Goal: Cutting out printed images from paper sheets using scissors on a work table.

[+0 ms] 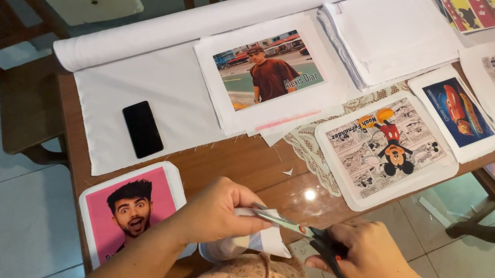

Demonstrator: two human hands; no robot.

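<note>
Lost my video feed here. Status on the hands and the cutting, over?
Left hand gripping white fabric piece. Right hand working scissors, blades on the fabric's top edge. Pink portrait print by left forearm, clear of blades.

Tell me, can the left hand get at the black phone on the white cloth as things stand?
Probably yes. The phone lies uncovered on the cloth, with bare table between it and the left hand. However, that hand now holds a white piece that the scissors cut.
</note>
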